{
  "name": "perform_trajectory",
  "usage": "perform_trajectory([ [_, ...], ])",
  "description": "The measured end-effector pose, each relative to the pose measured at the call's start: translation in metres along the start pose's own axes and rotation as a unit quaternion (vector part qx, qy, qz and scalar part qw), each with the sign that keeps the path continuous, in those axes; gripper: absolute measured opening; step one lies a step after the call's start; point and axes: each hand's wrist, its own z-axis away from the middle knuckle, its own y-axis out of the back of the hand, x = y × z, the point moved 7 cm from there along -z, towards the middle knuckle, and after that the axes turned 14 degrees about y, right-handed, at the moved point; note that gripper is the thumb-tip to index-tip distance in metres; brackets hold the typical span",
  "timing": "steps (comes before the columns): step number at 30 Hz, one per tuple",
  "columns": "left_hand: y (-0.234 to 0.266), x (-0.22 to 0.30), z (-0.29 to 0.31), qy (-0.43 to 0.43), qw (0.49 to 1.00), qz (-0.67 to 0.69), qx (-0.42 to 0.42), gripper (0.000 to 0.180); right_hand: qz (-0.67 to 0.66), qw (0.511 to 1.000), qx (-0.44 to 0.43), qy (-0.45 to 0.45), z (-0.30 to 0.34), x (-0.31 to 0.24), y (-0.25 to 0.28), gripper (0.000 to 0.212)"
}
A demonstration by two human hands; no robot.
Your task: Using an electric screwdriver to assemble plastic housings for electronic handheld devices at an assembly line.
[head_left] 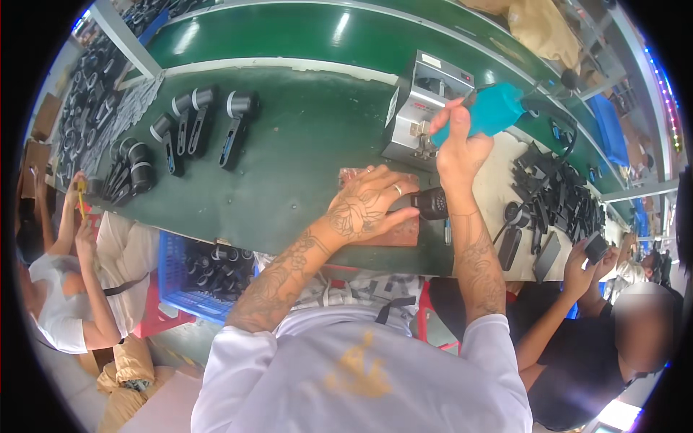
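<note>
My left hand (372,204) presses down over a black round-headed handheld device (433,204), whose head sticks out to the right of the fingers. Most of its body is hidden under that hand. Beneath it lies a reddish-brown pad (397,237) at the table's near edge. In my right hand (462,148), a teal electric screwdriver (498,108) is gripped in closed fingers, its tip end pointing left. The tip is close to the front of a grey metal screw feeder (421,101); whether they touch I cannot tell.
Several black devices (238,130) lie on the green table (296,144) to the left. A heap of black parts (552,187) covers the right side. Co-workers (86,289) sit on both sides, one at right holding a black part (596,247). A blue crate (180,278) stands below.
</note>
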Motion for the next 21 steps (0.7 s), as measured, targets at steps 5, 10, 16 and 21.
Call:
perform_trajectory([
  [5,-0.002,-0.002,-0.001,0.000,1.000,0.025,0.010,0.037,-0.002,0.999,0.005,-0.046,0.002,0.000,-0.001,0.031],
  [10,-0.003,-0.007,0.001,0.016,0.999,0.030,0.019,0.038,-0.001,0.993,0.014,-0.117,0.019,-0.024,0.007,0.037],
  [16,-0.003,-0.005,-0.002,0.022,0.999,0.044,-0.007,0.039,-0.056,0.993,0.025,-0.105,0.035,-0.043,0.018,0.034],
  [21,-0.001,-0.005,-0.001,0.014,0.999,0.042,0.010,0.039,-0.066,0.991,0.025,-0.117,0.045,-0.032,0.017,0.032],
])
